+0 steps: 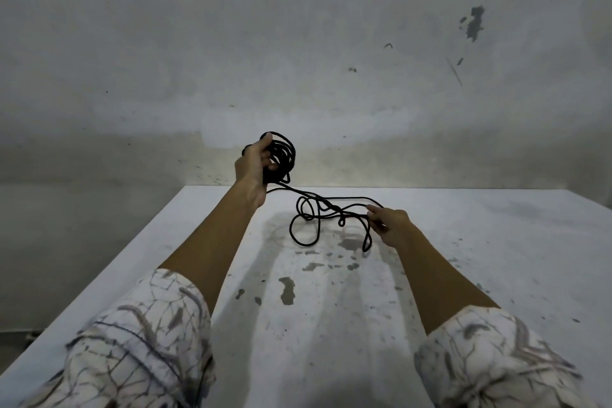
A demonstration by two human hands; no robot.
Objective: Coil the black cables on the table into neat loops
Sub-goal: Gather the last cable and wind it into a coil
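left hand (253,164) raised above the far edge of the tabletop (496,258), fingers and thumb curled round a bundle of finished coils (281,156); bundle held upright, clear of the surface; right hand (385,220) lower and nearer, just over the tabletop, pinching a strand of the loose cable (311,219) between thumb and fingertips.

loose cable lying between the two hands, long axis running roughly left to right and slightly away, from the coils down to the right hand; one taut-looking strand joining the bundle to the slack; remainder spread in several crossing loops, with what appears to be a small knot or tangle near the middle; whether truly knotted cannot be told.

right hand nearer the slack, touching it; left hand well apart from it, linked only by the strand.

judged next: feed of slack from right toward left for another turn on the bundle; crossing loops judged the likely snag.

grey stains on the tabletop beneath and nearer than the cable; marked wall (298,43) behind; patterned sleeves (142,341) rolled at both forearms.
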